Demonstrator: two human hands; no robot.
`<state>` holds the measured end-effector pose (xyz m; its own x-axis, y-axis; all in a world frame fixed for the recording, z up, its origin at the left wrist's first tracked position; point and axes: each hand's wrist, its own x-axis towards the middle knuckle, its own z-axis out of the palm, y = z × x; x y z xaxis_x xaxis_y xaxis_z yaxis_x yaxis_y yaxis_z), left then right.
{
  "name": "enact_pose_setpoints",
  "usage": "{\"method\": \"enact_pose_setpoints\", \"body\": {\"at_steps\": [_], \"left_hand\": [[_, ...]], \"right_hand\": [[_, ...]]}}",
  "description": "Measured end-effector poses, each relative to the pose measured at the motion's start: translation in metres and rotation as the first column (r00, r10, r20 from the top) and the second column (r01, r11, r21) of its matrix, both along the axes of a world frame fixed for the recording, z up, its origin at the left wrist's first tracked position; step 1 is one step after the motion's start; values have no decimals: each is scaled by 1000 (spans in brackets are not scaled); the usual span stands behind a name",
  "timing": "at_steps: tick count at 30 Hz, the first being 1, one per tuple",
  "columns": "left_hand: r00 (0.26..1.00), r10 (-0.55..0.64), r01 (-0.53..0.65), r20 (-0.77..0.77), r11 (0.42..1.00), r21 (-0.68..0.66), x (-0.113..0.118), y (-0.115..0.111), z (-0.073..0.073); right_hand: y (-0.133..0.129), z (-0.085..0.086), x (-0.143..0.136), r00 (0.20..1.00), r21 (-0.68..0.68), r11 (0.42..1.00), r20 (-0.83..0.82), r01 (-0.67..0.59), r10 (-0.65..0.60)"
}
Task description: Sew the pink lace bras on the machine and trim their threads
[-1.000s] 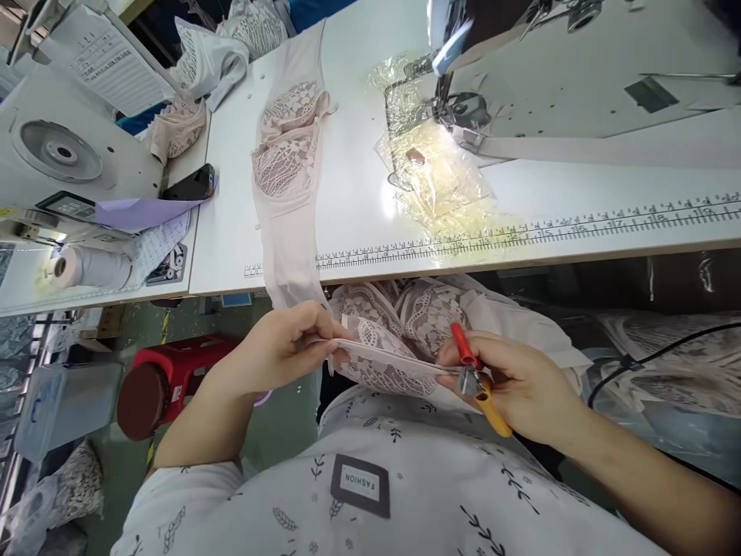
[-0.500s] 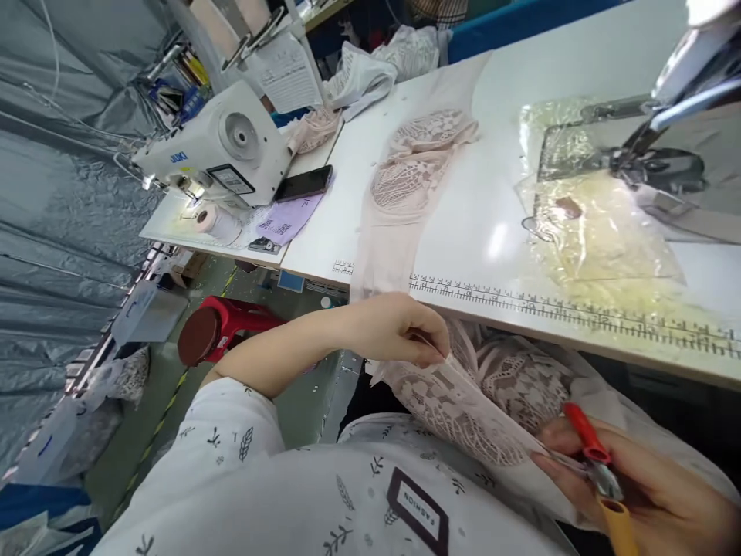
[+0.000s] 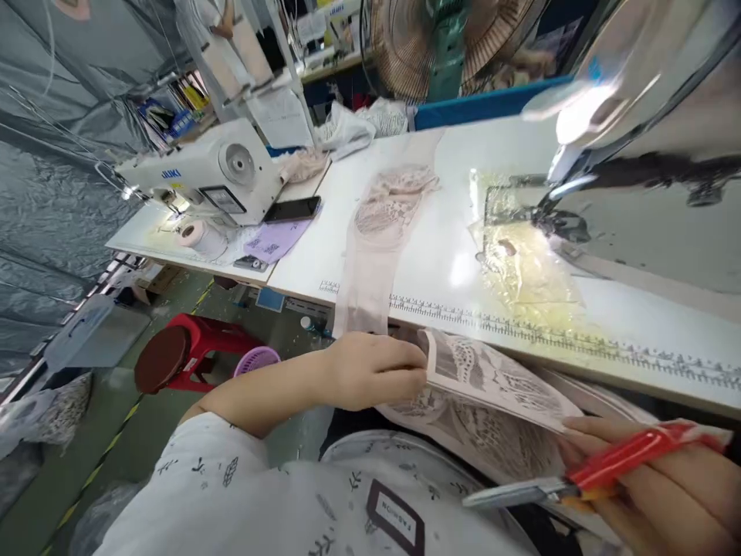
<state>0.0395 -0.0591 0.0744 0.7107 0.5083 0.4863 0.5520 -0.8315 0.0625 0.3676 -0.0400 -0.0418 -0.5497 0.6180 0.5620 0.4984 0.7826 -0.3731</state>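
My left hand (image 3: 373, 372) is closed on the left end of a pale pink lace garment (image 3: 498, 382), just below the table's front edge. At the lower right, my right hand (image 3: 671, 486) pinches the garment's other end and also holds scissors (image 3: 614, 463) with red and orange handles, their blades pointing left. The lace is stretched between both hands, over more lace fabric in the lap. A second pink lace piece (image 3: 385, 208) lies on the white table (image 3: 443, 201), its band hanging over the front edge.
Sewing machines stand at the left (image 3: 214, 174) and right (image 3: 631, 93). A phone (image 3: 293, 209), a thread cone (image 3: 202, 238) and a purple paper (image 3: 278, 239) lie at left. Below are a red stool (image 3: 191, 351) and a pink basket (image 3: 256, 360). A fan (image 3: 448, 46) stands behind.
The view has shifted, showing the fan. The scissors have swung round, their blades now pointing left. The garment's left end has turned up, showing its edge, and both hands still hold it.
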Motion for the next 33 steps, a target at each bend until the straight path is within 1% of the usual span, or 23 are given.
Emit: {"method": "enact_pose_setpoints", "body": {"at_steps": [3,4,6,9,11,14,16,18,19,20,21,23,24,26,28,30,32,33], "left_hand": [[998,-29,22,55,993,116,2,-18,-33],[996,-26,14,87,990,137,3,-25,-43],[987,-16,-10,159,987,158,6,-37,-58],[974,-10,-27,227,987,159,9,-50,-69],[968,-12,-25,251,989,146,11,-55,-72],[963,-12,-18,269,994,110,12,-61,-74],[962,15,-18,272,1000,11,11,-61,-71],[954,64,-15,293,986,-169,9,-58,-65],[947,93,-6,307,962,-274,8,-55,-59],[939,118,11,323,929,-370,7,-51,-53],[931,134,36,341,893,-449,6,-46,-46],[911,149,101,384,823,-560,5,-37,-32],[894,161,134,418,795,-592,5,-33,-25],[852,214,173,478,747,-642,5,-27,-14],[819,293,161,493,707,-689,4,-25,-5],[810,358,119,464,675,-728,4,-25,2],[807,405,87,429,637,-766,5,-26,9],[798,433,82,419,611,-787,7,-27,13]], "right_hand": [[-20,-3,-4,980,30,980,22,-199,198],[-27,-5,-5,971,17,972,35,-236,236],[-37,-11,-6,961,-27,963,48,-270,271],[-47,-18,-3,963,-109,958,23,-265,269],[-49,-18,-1,968,-141,960,24,-243,249],[-46,-14,0,967,-135,961,45,-242,250],[-41,-10,-3,956,-128,952,55,-278,287],[-35,-4,-9,947,-171,937,53,-303,316],[-32,0,-12,953,-227,932,41,-283,300],[-30,6,-16,964,-300,921,21,-247,265],[-29,13,-20,979,-375,906,-13,-194,203],[-27,30,-29,993,-495,862,-87,-108,74],[-26,40,-33,991,-524,847,-135,-92,24],[-24,56,-40,976,-580,806,-217,-116,-15],[-24,67,-44,962,-643,750,-271,-153,-36],[-25,71,-43,949,-670,718,-313,-189,-42],[-28,70,-41,939,-673,705,-342,-223,-30],[-31,68,-40,934,-681,690,-356,-245,-19]]}}
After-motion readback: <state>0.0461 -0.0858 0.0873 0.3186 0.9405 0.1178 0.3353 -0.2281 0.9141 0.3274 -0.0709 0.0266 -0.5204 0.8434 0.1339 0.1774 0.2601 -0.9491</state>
